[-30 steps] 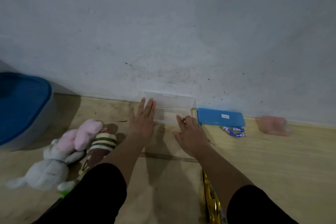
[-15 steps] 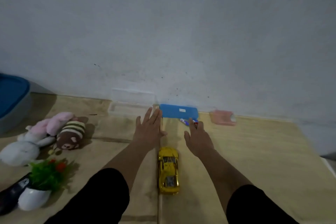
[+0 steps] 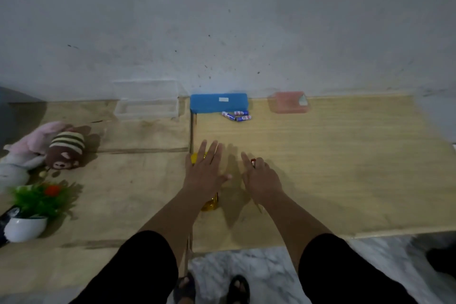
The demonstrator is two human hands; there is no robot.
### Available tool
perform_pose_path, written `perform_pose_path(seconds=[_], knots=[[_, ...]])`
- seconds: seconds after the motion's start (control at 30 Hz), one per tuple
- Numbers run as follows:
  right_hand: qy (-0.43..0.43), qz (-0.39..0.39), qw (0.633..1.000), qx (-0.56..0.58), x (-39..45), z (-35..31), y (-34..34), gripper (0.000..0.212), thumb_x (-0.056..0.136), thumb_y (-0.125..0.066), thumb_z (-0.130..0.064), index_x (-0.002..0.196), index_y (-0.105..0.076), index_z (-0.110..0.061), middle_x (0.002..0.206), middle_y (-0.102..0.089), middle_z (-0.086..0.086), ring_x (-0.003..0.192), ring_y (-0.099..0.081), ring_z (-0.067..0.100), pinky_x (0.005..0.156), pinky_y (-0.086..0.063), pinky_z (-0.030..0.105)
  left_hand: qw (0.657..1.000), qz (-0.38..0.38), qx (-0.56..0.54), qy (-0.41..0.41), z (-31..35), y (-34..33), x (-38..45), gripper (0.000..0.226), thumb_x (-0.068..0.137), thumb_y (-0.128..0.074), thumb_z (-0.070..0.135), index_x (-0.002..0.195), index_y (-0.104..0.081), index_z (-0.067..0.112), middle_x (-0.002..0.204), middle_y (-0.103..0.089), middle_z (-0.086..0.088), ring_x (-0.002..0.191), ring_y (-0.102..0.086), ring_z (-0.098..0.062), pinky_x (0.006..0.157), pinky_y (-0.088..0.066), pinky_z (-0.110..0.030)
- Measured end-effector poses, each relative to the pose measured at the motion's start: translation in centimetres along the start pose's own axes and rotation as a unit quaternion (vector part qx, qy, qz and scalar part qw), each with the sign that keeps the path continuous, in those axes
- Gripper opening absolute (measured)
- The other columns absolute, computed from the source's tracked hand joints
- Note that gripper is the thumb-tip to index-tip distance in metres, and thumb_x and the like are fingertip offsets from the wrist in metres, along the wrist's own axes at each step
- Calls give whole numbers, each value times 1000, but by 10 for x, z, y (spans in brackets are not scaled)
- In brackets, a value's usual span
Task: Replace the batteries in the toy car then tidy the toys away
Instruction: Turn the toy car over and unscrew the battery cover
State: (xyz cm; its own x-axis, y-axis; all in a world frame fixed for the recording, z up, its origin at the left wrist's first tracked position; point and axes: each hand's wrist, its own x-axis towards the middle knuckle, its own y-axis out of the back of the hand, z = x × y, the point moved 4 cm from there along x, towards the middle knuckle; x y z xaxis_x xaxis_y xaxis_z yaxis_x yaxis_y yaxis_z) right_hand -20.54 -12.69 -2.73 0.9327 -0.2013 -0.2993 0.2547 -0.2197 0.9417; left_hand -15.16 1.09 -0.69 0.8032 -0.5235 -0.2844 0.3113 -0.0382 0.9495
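Observation:
The yellow toy car (image 3: 211, 203) lies on the wooden table, mostly hidden under my left hand (image 3: 206, 170), which is spread flat with fingers apart just above it. My right hand (image 3: 261, 180) is beside it to the right, curled around a thin tool with a red end (image 3: 253, 161). Three blue-and-white batteries (image 3: 237, 116) lie loose at the back, in front of a blue box (image 3: 218, 103) against the wall.
A clear plastic box (image 3: 148, 107) and a pink lidded box (image 3: 288, 102) flank the blue one. At the left lie a pink plush (image 3: 42, 133), a brown striped plush (image 3: 66, 150), a white plush (image 3: 14, 168) and a small potted plant (image 3: 27, 227). The table's front edge (image 3: 271, 244) is near my feet.
Both hands have drawn back from the boxes at the wall toward me. My left hand now covers the yellow car; the right still holds the red-ended tool. The view has dropped lower.

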Motion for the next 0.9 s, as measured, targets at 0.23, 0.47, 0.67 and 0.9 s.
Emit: perform_pose_path(seconds=[0.23,0.47,0.67,0.9], knots=[[7,16,1000,-14,9,-4,-19,61,99,-31,-30,149,4,-30,132,-41,12,114,-44,27,84,-45,39,1000,6,7,23,-7,-20,8,98,71,4,77,151,3,21,160,8,3,146,12,-19,114,-10,-52],[27,110,990,-80,9,-6,-13,53,87,-52,-39,138,-39,-30,107,-53,9,89,-52,25,64,-44,35,999,21,-18,27,-11,-15,6,93,76,-6,76,151,5,22,159,9,4,146,13,-18,114,-9,-51],[142,144,970,-136,16,-32,7,49,78,-62,-47,123,-53,-30,112,-63,8,97,-60,27,76,-50,42,995,17,-29,97,-25,0,-6,99,79,-44,73,149,11,29,159,10,0,146,1,-26,111,-18,-54],[148,66,978,-135,24,-46,10,59,89,-13,-55,145,-21,-37,145,-37,8,127,-38,30,98,-34,46,970,-5,-176,167,-31,-3,-13,92,80,-56,61,150,-4,30,144,-34,-13,126,-40,-34,100,-38,-42]])
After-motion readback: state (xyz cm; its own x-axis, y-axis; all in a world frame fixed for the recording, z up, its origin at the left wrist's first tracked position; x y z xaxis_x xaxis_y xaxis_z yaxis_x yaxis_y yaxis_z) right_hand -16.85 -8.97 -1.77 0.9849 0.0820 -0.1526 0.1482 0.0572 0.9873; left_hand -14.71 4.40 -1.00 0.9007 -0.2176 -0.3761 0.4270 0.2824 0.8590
